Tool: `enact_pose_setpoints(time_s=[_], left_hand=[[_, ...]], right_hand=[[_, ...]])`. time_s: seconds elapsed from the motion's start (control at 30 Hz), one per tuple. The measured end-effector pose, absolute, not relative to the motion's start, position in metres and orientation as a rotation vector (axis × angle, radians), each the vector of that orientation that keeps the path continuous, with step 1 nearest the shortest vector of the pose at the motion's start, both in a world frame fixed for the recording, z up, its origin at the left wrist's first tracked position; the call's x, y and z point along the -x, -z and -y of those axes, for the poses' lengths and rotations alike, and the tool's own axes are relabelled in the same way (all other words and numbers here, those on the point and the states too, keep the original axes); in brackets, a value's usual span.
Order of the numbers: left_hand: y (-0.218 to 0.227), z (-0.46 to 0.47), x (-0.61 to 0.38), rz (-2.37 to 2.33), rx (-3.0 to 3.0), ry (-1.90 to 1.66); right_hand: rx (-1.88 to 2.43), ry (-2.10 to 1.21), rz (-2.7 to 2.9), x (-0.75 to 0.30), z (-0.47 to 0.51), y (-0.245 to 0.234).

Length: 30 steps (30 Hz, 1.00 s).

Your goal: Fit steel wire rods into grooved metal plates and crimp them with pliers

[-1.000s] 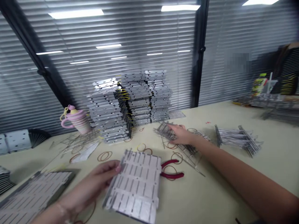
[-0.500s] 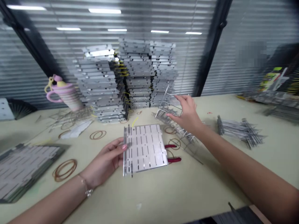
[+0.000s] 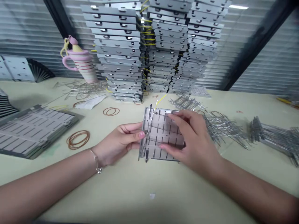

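Note:
A slotted metal plate (image 3: 157, 134) lies on the pale table in front of me. My left hand (image 3: 120, 142) grips the plate's left edge with closed fingers and thumb. A thin wire frame (image 3: 156, 115) lies across the plate's top. My right hand (image 3: 192, 140) rests over the plate's right half, with thumb and fingers curled on that frame and pressing it to the plate. The hand hides the plate's right side.
Tall stacks of metal plates (image 3: 118, 53) (image 3: 179, 43) stand at the back. A pink cup (image 3: 81, 63) is to their left. Loose wire frames (image 3: 220, 126) (image 3: 273, 137) lie on the right. A flat plate stack (image 3: 35, 129) and rubber bands (image 3: 78, 139) (image 3: 111, 111) lie on the left.
My right hand lifted a wire frame from the pile on the right and brought it onto the plate. The left hand kept hold of the plate's edge. The view dropped and moved closer.

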<state>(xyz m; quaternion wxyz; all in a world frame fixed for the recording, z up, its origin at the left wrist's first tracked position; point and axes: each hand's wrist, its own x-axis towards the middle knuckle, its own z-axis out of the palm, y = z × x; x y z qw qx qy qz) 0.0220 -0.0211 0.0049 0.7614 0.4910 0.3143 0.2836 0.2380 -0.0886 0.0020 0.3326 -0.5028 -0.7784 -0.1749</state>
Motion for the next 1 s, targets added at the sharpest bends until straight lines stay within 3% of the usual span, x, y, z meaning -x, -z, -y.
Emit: enact_pose_setpoints(time_s=[1.0], left_hand=[[-0.0056, 0.0229, -0.0209, -0.707, -1.033, -0.589]], right_hand=[[1.262, 0.571, 2.084, -0.2306, 0.0933, -0.0009]])
